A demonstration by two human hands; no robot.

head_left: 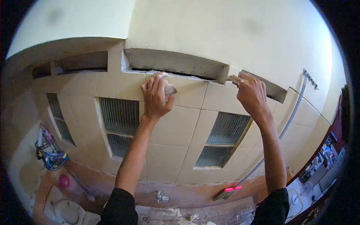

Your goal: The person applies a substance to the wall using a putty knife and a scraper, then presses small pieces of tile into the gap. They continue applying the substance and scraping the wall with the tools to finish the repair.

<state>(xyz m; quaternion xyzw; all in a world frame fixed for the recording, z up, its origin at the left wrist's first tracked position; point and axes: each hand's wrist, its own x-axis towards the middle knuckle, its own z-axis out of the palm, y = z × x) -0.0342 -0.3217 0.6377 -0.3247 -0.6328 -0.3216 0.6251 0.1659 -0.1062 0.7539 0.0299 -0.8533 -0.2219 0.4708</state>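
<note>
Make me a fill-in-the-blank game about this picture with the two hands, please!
1. The hand holding the pale lump is the person's ____ one.
2. Both sleeves are coloured ____.
3. The wall has cream ____ with thin joints between them.
4. The brush near the floor has a bright ____ part.

Missing words: left; black; tiles; pink.

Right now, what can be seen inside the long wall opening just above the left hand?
Inside the opening are a grey, stained surface and a dark strip below it. Anything lower is hidden behind the white-smeared front edge.
</note>
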